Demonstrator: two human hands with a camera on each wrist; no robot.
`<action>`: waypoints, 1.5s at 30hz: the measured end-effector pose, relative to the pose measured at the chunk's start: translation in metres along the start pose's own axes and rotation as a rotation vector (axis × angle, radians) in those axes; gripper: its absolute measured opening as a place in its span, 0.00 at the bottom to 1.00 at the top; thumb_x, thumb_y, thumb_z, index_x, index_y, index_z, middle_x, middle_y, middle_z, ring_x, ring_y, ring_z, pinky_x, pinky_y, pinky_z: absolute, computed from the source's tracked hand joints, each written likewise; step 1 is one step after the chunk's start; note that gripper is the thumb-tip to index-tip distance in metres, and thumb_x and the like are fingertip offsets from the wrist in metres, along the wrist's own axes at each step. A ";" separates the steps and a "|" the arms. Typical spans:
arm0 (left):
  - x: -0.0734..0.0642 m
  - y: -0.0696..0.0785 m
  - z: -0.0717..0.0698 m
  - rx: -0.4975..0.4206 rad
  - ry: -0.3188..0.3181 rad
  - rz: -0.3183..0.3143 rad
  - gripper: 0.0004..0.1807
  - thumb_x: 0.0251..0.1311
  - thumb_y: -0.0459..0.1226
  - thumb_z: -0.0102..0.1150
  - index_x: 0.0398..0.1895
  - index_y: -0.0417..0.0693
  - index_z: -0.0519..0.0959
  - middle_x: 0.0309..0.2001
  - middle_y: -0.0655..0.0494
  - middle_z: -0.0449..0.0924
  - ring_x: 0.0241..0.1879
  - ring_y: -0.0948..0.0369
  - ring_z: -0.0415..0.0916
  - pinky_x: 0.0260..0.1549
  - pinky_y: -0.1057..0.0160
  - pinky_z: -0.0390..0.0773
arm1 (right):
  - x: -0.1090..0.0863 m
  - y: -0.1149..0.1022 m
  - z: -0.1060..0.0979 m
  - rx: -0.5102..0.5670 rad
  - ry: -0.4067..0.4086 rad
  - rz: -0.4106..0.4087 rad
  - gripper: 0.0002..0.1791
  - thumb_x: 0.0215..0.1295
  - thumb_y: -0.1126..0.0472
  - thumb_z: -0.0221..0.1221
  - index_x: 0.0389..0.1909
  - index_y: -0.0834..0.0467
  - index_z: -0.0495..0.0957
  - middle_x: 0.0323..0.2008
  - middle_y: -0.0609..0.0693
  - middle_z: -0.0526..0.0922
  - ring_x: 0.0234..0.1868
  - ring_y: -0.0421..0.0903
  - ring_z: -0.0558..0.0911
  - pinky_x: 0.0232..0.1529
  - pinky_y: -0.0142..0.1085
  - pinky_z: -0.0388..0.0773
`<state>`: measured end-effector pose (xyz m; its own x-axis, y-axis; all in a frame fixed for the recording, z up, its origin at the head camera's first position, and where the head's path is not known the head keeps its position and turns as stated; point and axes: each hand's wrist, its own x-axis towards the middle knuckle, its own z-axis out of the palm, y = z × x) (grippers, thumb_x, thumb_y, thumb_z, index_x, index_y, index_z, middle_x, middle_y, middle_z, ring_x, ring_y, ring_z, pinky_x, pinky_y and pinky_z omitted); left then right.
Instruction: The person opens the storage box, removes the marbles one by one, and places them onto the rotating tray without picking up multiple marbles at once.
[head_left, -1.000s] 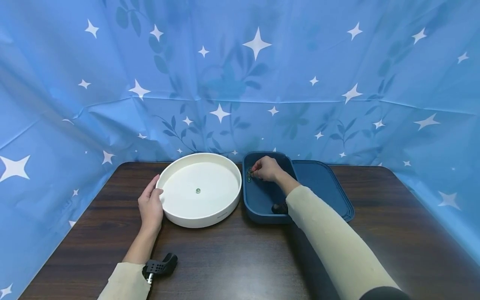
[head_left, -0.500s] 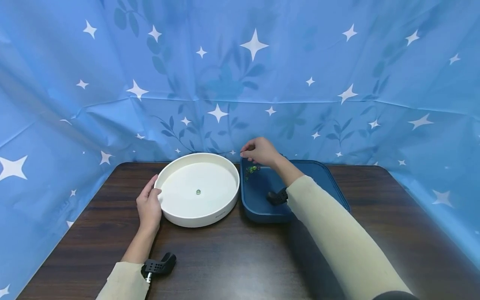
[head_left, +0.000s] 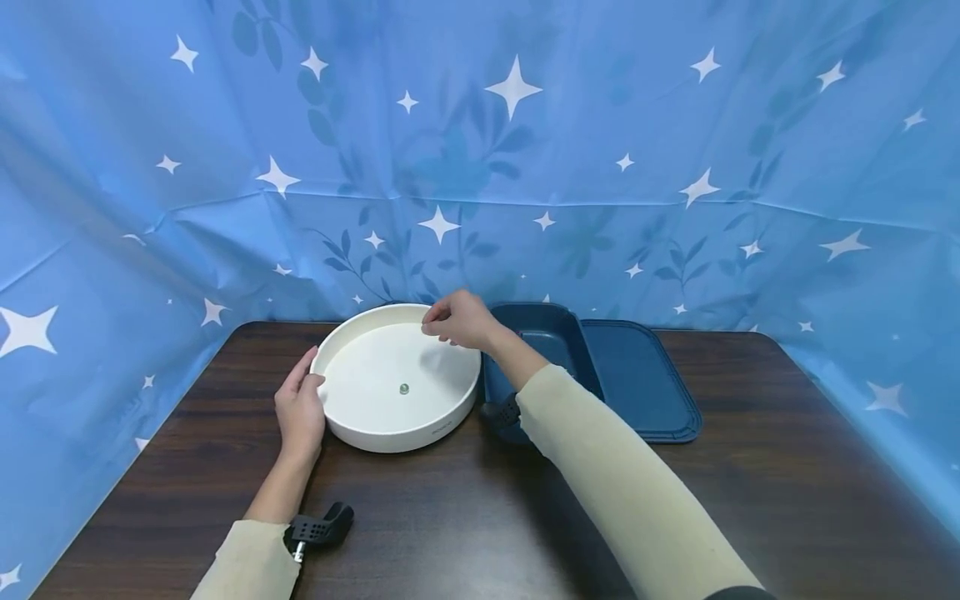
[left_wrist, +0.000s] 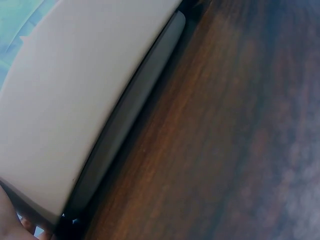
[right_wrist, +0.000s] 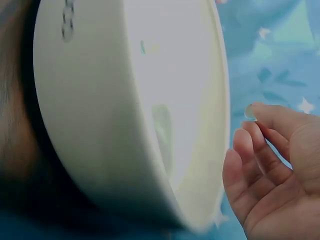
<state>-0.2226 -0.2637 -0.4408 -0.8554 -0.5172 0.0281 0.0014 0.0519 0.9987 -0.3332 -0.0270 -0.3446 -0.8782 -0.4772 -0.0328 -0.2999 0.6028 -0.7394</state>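
Note:
A round white tray (head_left: 375,358) with a raised wall lies on the table, one clear green marble (head_left: 404,389) on its floor. My left hand (head_left: 300,408) grips the tray's left side, its thumb over the rim; the left wrist view shows the tray's outer wall (left_wrist: 80,90) close up. Above the tray's far right part, my right hand (head_left: 463,321) pinches a small glassy marble (right_wrist: 249,113) between thumb and forefinger. The dark blue box (head_left: 542,313) stands to the right of the tray, partly hidden by my right forearm; the marbles inside it are hidden.
A flat blue lid (head_left: 637,383) lies right of the box. Both stand near the back edge of the dark wooden table (head_left: 450,517). A blue star-patterned cloth (head_left: 600,108) hangs behind it.
My right hand has risen out of the blue box with a marble and moved left over the white tray. My left hand has stayed on the tray.

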 end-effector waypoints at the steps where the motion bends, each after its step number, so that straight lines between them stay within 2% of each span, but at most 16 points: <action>1: 0.000 0.000 0.001 0.000 -0.001 0.000 0.31 0.69 0.31 0.38 0.75 0.54 0.67 0.77 0.57 0.63 0.78 0.57 0.57 0.76 0.52 0.60 | 0.001 -0.001 0.005 -0.010 -0.010 -0.004 0.11 0.69 0.58 0.62 0.46 0.59 0.87 0.43 0.58 0.89 0.44 0.55 0.87 0.35 0.33 0.82; 8: 0.000 0.001 0.005 0.004 -0.006 0.007 0.31 0.69 0.31 0.38 0.75 0.54 0.68 0.76 0.58 0.64 0.78 0.57 0.57 0.76 0.51 0.60 | 0.007 -0.001 0.040 -0.079 -0.042 0.021 0.08 0.67 0.60 0.64 0.42 0.58 0.88 0.37 0.52 0.89 0.32 0.41 0.83 0.31 0.27 0.77; 12: -0.001 0.001 0.006 -0.001 -0.012 0.011 0.31 0.69 0.31 0.39 0.75 0.54 0.68 0.77 0.57 0.64 0.78 0.57 0.57 0.76 0.51 0.60 | 0.009 0.004 0.052 -0.127 -0.041 0.012 0.06 0.65 0.62 0.65 0.39 0.59 0.88 0.36 0.52 0.90 0.30 0.37 0.80 0.31 0.24 0.73; 19: -0.003 0.001 0.009 -0.006 -0.022 0.009 0.31 0.69 0.31 0.38 0.75 0.53 0.67 0.77 0.57 0.63 0.78 0.56 0.57 0.76 0.51 0.60 | 0.009 0.015 0.060 -0.196 -0.014 0.044 0.05 0.64 0.63 0.66 0.37 0.57 0.89 0.35 0.49 0.90 0.34 0.38 0.77 0.34 0.25 0.72; 26: -0.003 -0.002 0.009 -0.011 -0.025 0.003 0.31 0.69 0.31 0.38 0.75 0.52 0.67 0.77 0.56 0.63 0.78 0.56 0.57 0.76 0.51 0.60 | 0.008 0.017 0.058 -0.182 -0.023 0.050 0.05 0.64 0.63 0.67 0.38 0.58 0.89 0.37 0.50 0.90 0.35 0.39 0.79 0.35 0.25 0.73; 32: -0.003 -0.002 0.007 -0.009 -0.013 0.006 0.31 0.69 0.31 0.38 0.75 0.53 0.67 0.77 0.57 0.63 0.78 0.56 0.57 0.76 0.51 0.60 | 0.005 0.007 0.041 -0.167 -0.043 0.017 0.08 0.66 0.60 0.66 0.42 0.58 0.88 0.40 0.52 0.90 0.33 0.39 0.80 0.32 0.26 0.76; 37: -0.002 -0.001 0.004 -0.005 -0.002 0.004 0.31 0.69 0.31 0.38 0.75 0.53 0.67 0.77 0.57 0.63 0.78 0.56 0.57 0.76 0.51 0.60 | 0.002 -0.001 0.009 -0.102 -0.026 -0.002 0.10 0.68 0.59 0.64 0.46 0.58 0.87 0.41 0.54 0.89 0.40 0.49 0.86 0.32 0.30 0.80; 40: -0.001 -0.001 0.003 -0.001 0.001 0.002 0.31 0.69 0.31 0.38 0.75 0.53 0.68 0.77 0.57 0.64 0.77 0.57 0.58 0.76 0.51 0.60 | -0.001 0.000 -0.011 -0.075 0.001 0.000 0.10 0.69 0.59 0.63 0.46 0.58 0.86 0.41 0.55 0.88 0.43 0.53 0.86 0.33 0.32 0.81; 45: -0.001 -0.001 0.001 0.000 -0.001 0.003 0.31 0.69 0.31 0.38 0.75 0.54 0.67 0.77 0.58 0.64 0.78 0.57 0.58 0.76 0.52 0.60 | -0.009 0.015 -0.039 -0.081 0.070 0.020 0.10 0.70 0.59 0.62 0.46 0.59 0.86 0.41 0.57 0.87 0.39 0.51 0.85 0.40 0.40 0.85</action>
<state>-0.2224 -0.2628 -0.4418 -0.8559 -0.5162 0.0315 0.0043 0.0539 0.9985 -0.3444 0.0114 -0.3287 -0.9074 -0.4203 0.0021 -0.3085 0.6626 -0.6825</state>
